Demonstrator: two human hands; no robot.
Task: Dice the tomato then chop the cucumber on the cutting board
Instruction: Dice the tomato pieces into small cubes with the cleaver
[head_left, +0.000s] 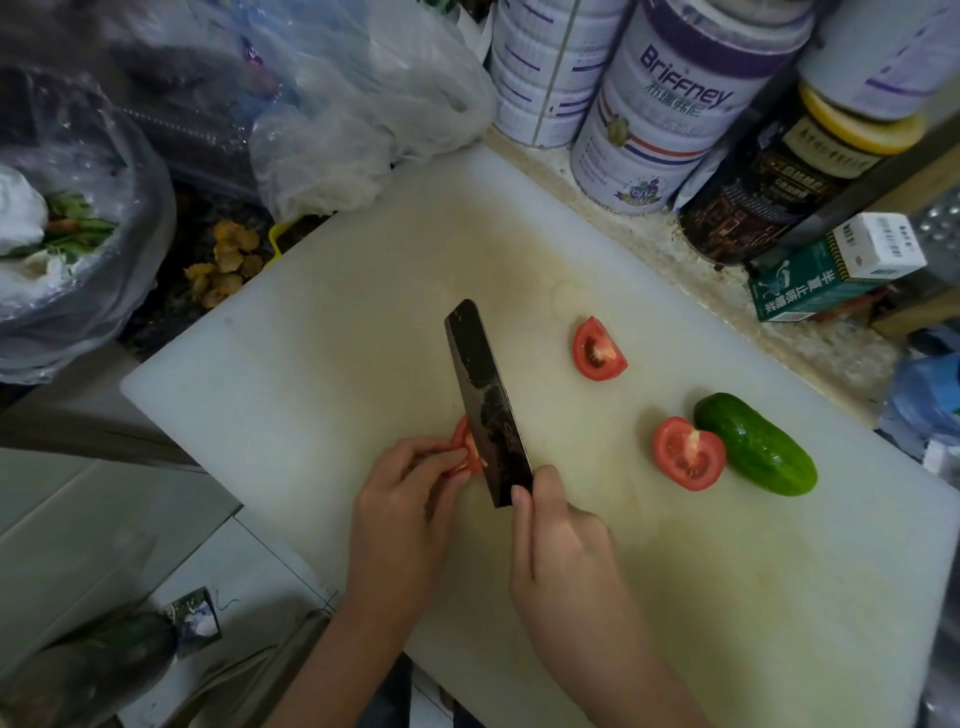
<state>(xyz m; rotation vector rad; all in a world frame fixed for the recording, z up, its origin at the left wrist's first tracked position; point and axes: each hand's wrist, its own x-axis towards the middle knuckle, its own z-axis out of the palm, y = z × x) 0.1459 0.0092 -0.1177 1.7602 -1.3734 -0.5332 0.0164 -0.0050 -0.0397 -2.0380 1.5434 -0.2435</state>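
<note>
On the white cutting board (322, 374), my left hand (410, 499) pinches a tomato piece (464, 441) with curled fingertips. My right hand (558, 540) grips the handle of a dark cleaver (485, 400); its blade stands on the board against the right side of that piece. A tomato wedge (597, 351) lies further back on the board. A tomato half (688, 454) lies cut face up at the right, touching a whole green cucumber (756, 444).
Large tins (670, 104) and a dark jar (779, 171) stand behind the board. A green and white box (831, 270) lies at the right. Plastic bags (358, 104) and a bag of scraps (67, 234) sit at the back left.
</note>
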